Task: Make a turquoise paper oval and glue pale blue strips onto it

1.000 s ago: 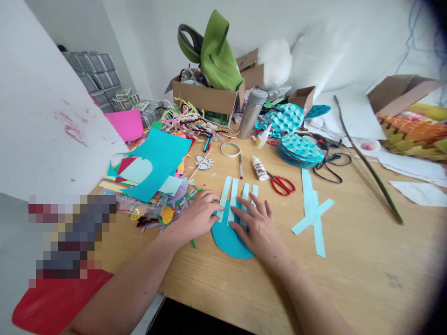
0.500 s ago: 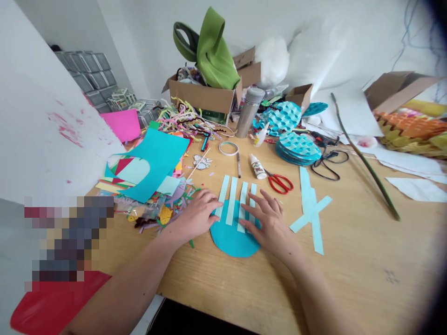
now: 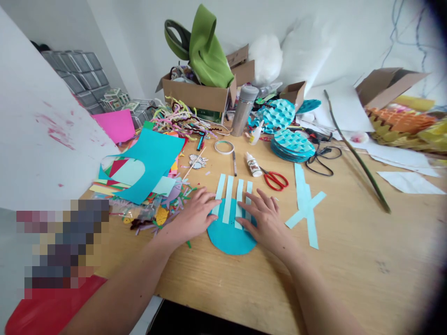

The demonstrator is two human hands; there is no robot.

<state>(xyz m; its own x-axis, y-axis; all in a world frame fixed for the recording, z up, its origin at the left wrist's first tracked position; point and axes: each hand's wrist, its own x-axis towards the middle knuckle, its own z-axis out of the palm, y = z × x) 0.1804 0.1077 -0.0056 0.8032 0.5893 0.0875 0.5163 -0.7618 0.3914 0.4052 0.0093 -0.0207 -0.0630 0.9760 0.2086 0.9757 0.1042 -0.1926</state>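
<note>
A round piece of blue paper (image 3: 232, 242) lies flat on the wooden table in front of me. Several pale blue paper strips (image 3: 228, 200) run side by side over its upper part, their far ends reaching past its edge. My left hand (image 3: 195, 211) rests at the circle's left edge, fingers apart, fingertips on the leftmost strip. On the right side my right hand (image 3: 263, 216) is spread, its fingers touching the two right-hand strips. Neither hand grasps anything. Loose pale strips (image 3: 307, 207) lie crossed to the right of my right hand.
Beyond the circle are red-handled scissors (image 3: 275, 180), a glue bottle (image 3: 253, 164), a pen (image 3: 235, 164) and a tape roll (image 3: 224, 147). Woven blue discs (image 3: 293, 144) are stacked behind. Coloured paper (image 3: 153, 158) and scraps pile up at left. A steel flask (image 3: 244, 111) stands farther back.
The whole view has shifted slightly, so everything sits a little farther left. Both hands keep nearly the same place on the strips and circle.
</note>
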